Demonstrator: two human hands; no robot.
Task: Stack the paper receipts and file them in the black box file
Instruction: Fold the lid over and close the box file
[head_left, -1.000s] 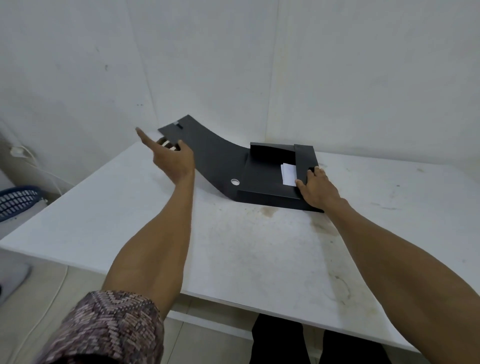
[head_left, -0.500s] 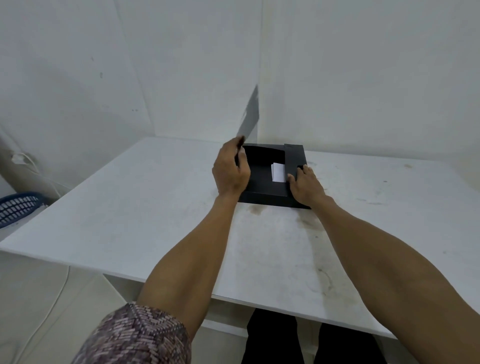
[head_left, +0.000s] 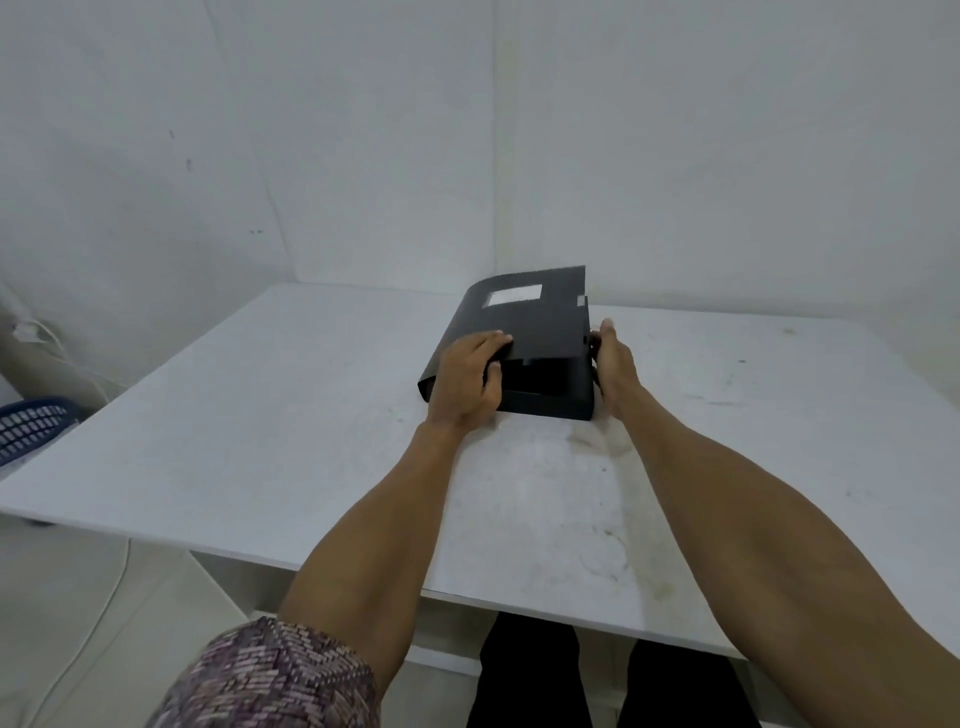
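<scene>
The left hand (head_left: 466, 382) grips the near left corner of the black box file (head_left: 524, 332), fingers curled over the edge of its lid (head_left: 530, 317) and thumb against the side, so it is closed on the file. The right hand (head_left: 613, 364) presses flat against the file's right wall, fingers extended along it and the thumb raised above the top edge; it braces the box rather than wrapping around it. The lid is lowered almost onto the body but not flush: a dark gap shows along the near side between lid and base. A pale label (head_left: 514, 296) sits on the lid toward its far end. The receipts are not visible; the lid covers the inside. The file rests on the white counter (head_left: 260, 415), toward its far edge, close to the corner of the walls behind it. The counter in front of the file is stained. Well to the left of the file, beyond the counter's edge, a blue basket (head_left: 31, 426) stands low. A patterned sleeve (head_left: 275, 675) covers the left upper arm, nearest the camera.
</scene>
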